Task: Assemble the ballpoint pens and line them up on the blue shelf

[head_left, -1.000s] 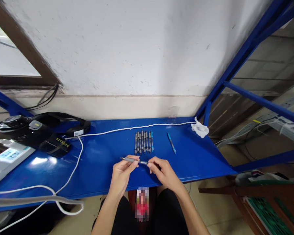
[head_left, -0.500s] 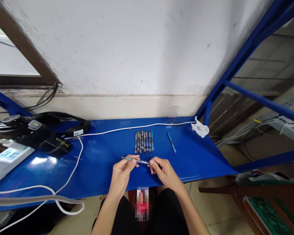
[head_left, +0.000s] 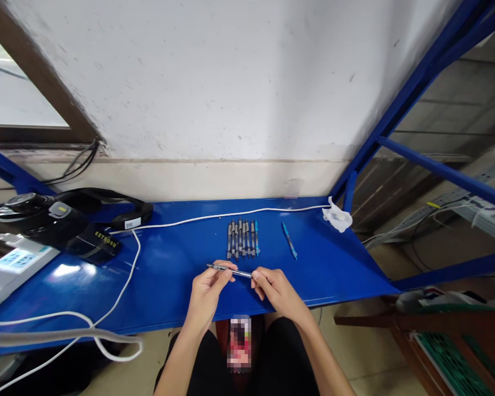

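Near the front edge of the blue table (head_left: pixel 169 286), a grey pen (head_left: pixel 242 273) is held roughly level between both hands. My left hand (head_left: pixel 208 283) pinches its grey grip part, with the tip pointing left. At the other end, my right hand (head_left: pixel 270 283) has thumb and fingers closed on the pen, hiding that end. Just beyond the hands lies a row of several grey pens (head_left: pixel 240 239), side by side, with a light-blue pen (head_left: pixel 256 237) at its right end. Apart from the row, another blue pen (head_left: pixel 289 241) lies slanted to the right.
A black vacuum-like device (head_left: pixel 78 231) and a white power strip (head_left: pixel 18 264) are at the left. One white cable (head_left: pixel 198 220) runs along the back, and loops hang at front left. Crumpled tissue (head_left: pixel 337 215) lies at the back right, beside the blue frame (head_left: pixel 350 190).
Both hands still hold the grey pen in nearly the same place. The pen has shifted very slightly to the right, and the right-hand fingers have moved a little around its end.
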### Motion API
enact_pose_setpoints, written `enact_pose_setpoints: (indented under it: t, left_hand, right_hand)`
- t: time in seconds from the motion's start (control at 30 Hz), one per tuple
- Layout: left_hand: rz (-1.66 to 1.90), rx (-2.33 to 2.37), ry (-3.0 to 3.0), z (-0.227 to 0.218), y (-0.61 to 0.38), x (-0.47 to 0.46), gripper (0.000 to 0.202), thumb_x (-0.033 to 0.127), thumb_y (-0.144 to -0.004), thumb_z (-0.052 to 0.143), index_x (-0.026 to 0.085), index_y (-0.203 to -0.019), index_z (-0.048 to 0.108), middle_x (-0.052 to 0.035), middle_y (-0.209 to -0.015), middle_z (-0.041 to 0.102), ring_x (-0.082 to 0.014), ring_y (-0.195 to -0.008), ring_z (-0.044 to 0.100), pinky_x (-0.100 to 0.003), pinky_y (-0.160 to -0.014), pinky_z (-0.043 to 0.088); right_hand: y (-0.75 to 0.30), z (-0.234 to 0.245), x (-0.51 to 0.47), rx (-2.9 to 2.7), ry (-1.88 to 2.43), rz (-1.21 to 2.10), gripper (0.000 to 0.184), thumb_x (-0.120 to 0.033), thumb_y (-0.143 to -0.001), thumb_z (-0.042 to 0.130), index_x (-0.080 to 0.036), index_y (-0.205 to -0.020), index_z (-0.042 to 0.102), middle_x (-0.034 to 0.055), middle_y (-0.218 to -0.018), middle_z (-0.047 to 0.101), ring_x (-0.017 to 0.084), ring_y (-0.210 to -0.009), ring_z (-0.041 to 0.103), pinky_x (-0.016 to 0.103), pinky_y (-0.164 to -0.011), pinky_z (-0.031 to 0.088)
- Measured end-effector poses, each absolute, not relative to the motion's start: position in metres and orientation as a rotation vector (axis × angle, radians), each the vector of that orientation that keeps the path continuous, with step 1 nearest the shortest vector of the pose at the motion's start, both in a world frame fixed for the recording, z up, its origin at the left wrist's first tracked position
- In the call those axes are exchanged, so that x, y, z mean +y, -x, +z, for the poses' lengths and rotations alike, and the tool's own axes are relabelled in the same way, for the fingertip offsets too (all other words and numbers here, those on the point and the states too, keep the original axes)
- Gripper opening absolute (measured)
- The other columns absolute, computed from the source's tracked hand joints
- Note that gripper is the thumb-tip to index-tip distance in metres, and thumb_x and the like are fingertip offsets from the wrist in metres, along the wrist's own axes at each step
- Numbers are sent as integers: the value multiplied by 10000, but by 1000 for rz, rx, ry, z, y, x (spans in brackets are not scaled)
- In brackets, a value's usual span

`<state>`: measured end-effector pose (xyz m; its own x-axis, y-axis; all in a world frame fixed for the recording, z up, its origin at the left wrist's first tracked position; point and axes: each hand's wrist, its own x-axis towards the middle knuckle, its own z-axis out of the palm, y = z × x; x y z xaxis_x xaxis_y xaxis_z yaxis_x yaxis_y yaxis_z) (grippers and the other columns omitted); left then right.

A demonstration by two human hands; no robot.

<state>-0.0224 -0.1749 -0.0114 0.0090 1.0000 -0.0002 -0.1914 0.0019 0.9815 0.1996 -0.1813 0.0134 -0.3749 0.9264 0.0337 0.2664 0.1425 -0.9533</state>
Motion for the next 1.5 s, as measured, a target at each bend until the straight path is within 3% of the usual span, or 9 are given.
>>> enact_pose_setpoints:
  t: [0.27,0.37,0.5,0.7,1.03,1.2,1.3,1.4,1.5]
  left_hand:
    - [1226,1004,-1287,-15,29,-177,243,419,-1026,767,202,-1073,868,-106,-1169,761,-218,-976,705,-298,-856,572]
    - [1231,1020,-1264,-17,28,-177,259,430,-1028,761,203,-1091,870,-108,-1194,774,-208,-940,704,-311,-866,581]
    - [1290,1084,-1138,-24,26,-176,279,451,-973,825,189,-1051,876,-112,-1201,795,-218,-936,713,-323,-869,606]
    - [1268,1175,-1206,-19,25,-178,292,474,-965,826,207,-1064,887,-96,-1182,805,-246,-1051,746,-307,-918,611]
    - [1296,1090,-1362,-5,21,-178,256,455,-949,837,206,-972,894,-112,-1055,831,-285,-1053,787,-378,-980,647]
    - [1248,1103,-1397,-8,21,-180,268,439,-909,886,223,-1064,911,-100,-1081,841,-262,-1002,792,-328,-909,640]
    - [1185,1120,-1464,-11,20,-180,282,448,-907,887,234,-1089,915,-84,-1043,841,-235,-929,783,-297,-842,623]
    - [1163,1113,-1513,-9,19,-179,286,459,-928,862,244,-1109,914,-78,-1019,836,-232,-925,776,-297,-844,616]
    - [1171,1104,-1528,-5,16,-179,287,466,-928,857,244,-1099,916,-77,-969,823,-230,-884,763,-305,-819,613]
  right_hand:
    - [-205,15,-178,-1667,1154,1379,624,-648,-1159,413,-209,-736,545,-50,-618,456,117,-574,385,285,-612,305]
    - [-204,14,-178,-1640,1141,1356,579,-633,-1151,458,-206,-792,610,-46,-632,505,126,-601,434,283,-644,341]
    - [-200,11,-181,-1630,1156,1195,361,-579,-1052,706,-219,-1024,700,-30,-801,621,152,-748,548,277,-733,400]
    - [-199,12,-185,-1716,1152,1167,442,-539,-1148,529,-204,-939,730,-16,-799,629,155,-763,574,286,-758,405]
    - [-206,0,-180,-1524,1090,1388,584,-657,-1132,498,-195,-808,648,-54,-629,416,115,-596,352,287,-607,273]
    - [-202,-14,-176,-1184,993,1291,455,-660,-1020,718,-213,-933,710,-32,-645,552,132,-582,469,286,-586,365]
    - [-191,-17,-174,-918,892,1245,402,-619,-946,831,-236,-1044,754,-6,-768,630,138,-624,517,286,-582,412]
    - [-179,-14,-173,-848,825,1256,379,-600,-950,836,-226,-980,788,47,-956,692,159,-759,597,321,-720,509]
    - [-167,-8,-172,-607,779,1289,424,-657,-943,818,-237,-938,762,59,-1007,711,208,-914,666,378,-900,569]
